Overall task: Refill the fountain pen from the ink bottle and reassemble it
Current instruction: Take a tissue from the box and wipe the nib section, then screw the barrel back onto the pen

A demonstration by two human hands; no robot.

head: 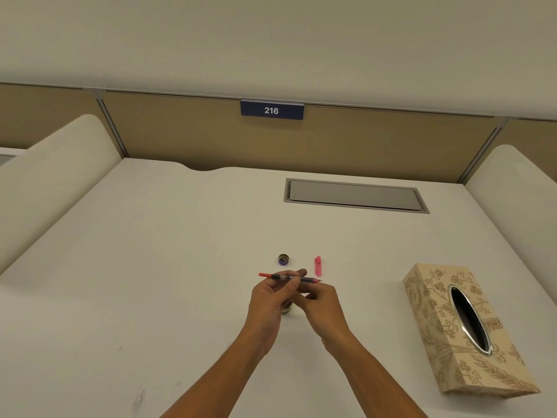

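A slim fountain pen (278, 276) with a clear ink-dark body, a red rear end and a bare nib lies level above the white desk, nib pointing right. My left hand (271, 300) grips its middle. My right hand (322, 303) pinches it near the nib end. The pink pen cap (317, 265) lies on the desk just beyond my hands. A small round bottle lid (283, 259) rests to the cap's left. The ink bottle (287, 309) is mostly hidden under my hands; only a dark sliver shows.
A floral tissue box (470, 330) stands at the right. A grey cable hatch (355, 195) is set into the desk's far side. Padded dividers rise on both sides, and a partition with a "216" sign (272, 110) closes the back.
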